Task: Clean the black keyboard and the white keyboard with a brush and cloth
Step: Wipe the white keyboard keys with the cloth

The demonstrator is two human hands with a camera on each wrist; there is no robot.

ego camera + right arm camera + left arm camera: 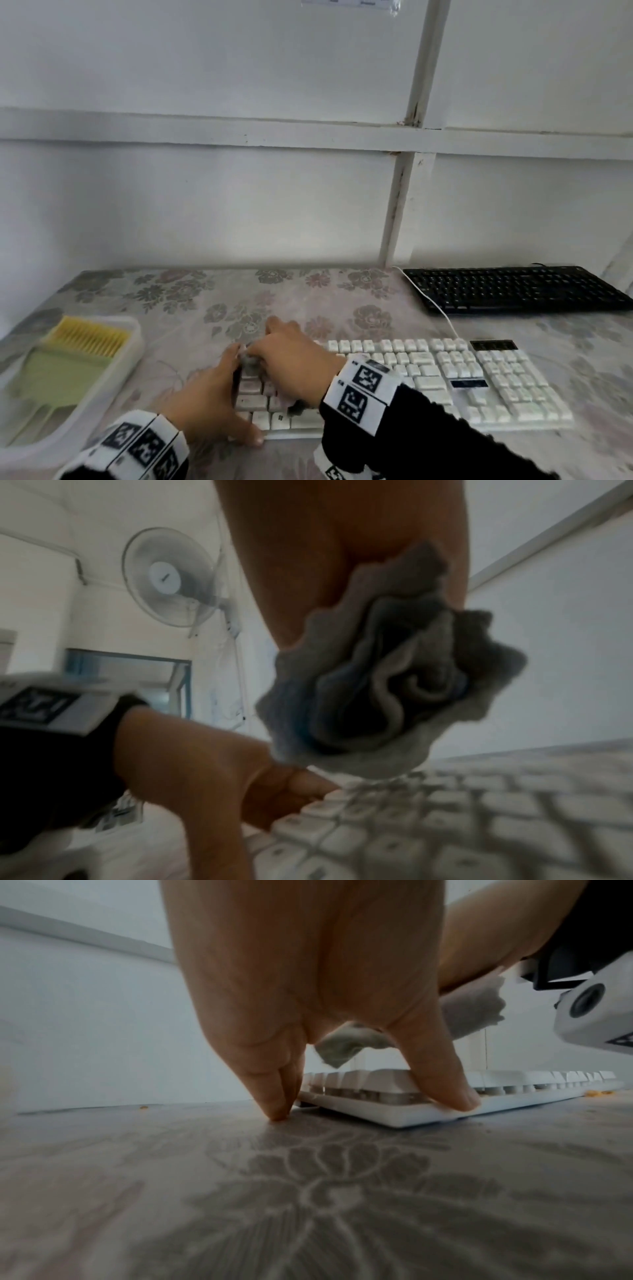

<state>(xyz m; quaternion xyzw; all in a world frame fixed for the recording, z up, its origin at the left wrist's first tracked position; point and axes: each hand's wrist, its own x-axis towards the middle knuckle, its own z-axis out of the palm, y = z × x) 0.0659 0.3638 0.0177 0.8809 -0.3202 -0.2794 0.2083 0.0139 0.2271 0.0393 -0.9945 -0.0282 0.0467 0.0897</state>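
Observation:
The white keyboard [445, 373] lies along the table's front, with its keys close up in the right wrist view [445, 818]. My right hand [291, 356] grips a bunched grey cloth [394, 683] and holds it down on the keys at the keyboard's left end. My left hand [219, 401] braces that left end: straight fingers [274, 1096] stand on the table beside it, and the thumb [445, 1085] presses on its front edge. The black keyboard [513, 289] rests at the back right. The brush [68, 359], with a green handle and yellow bristles, lies in a tray at the left.
The translucent tray [132, 346] sits at the table's left front corner. A white cable [442, 308] runs from the white keyboard past the black one. Small orange crumbs [356, 1093] lie by the keyboard. The wall [239, 205] stands right behind the flowered tablecloth [239, 301].

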